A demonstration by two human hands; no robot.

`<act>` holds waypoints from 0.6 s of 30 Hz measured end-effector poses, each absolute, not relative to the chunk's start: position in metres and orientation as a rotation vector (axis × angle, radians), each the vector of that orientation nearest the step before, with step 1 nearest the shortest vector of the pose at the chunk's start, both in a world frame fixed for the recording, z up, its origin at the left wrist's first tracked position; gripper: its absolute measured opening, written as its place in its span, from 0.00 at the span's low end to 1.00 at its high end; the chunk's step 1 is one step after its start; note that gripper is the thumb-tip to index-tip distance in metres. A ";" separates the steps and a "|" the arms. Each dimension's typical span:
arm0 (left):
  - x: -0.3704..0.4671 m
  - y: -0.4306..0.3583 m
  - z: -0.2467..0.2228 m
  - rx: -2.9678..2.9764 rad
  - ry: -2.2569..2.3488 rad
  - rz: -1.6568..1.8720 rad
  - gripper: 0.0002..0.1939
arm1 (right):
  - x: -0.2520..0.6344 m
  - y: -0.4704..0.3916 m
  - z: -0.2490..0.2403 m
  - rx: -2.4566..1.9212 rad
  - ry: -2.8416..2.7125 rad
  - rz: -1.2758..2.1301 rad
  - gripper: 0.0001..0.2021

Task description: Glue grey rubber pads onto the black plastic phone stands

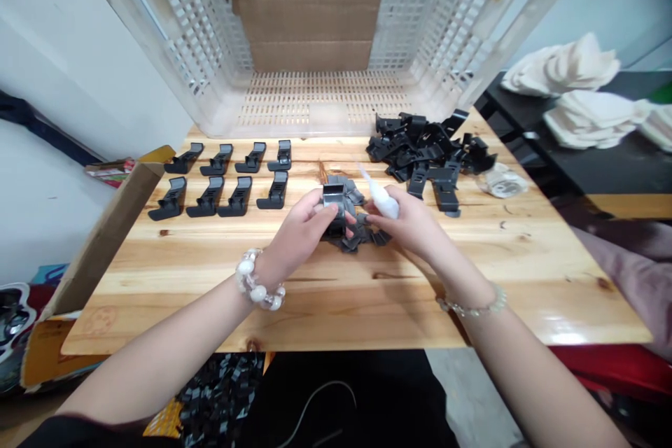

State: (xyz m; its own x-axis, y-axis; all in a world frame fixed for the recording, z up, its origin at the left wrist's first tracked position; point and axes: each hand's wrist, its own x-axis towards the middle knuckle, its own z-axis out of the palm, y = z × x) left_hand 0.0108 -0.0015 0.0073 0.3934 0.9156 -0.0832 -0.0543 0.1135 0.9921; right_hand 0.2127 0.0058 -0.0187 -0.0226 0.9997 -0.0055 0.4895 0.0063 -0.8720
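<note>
My left hand (309, 218) grips a black plastic clip-like part (334, 194) over the middle of the table, thumb across its face. In my right hand (411, 219) is a small white squeeze bottle (383, 200) with a thin nozzle pointing up and left. The fingertips of that hand reach down to a loose pile of small grey pads (349, 243) below both hands; whether they pinch one, I cannot tell. To the left, several similar black parts (210, 196) lie in two rows. A tangled heap of more black parts (425, 147) is at the back right.
A white plastic crate (309, 122) with cardboard (315, 10) inside stands along the back of the wooden table (315, 308). A roll of clear tape (502, 180) lies near the right edge. White cloth gloves (593, 115) are stacked on a dark table. An open cardboard box (99, 238) sits left.
</note>
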 end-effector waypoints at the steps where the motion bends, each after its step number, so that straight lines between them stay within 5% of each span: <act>1: 0.012 -0.001 0.005 1.228 0.899 0.863 0.09 | 0.213 0.006 -0.021 -1.570 -1.639 0.929 0.09; 18: 0.020 -0.005 -0.008 1.179 0.796 0.799 0.13 | 0.197 -0.006 -0.002 -1.002 -1.193 1.538 0.15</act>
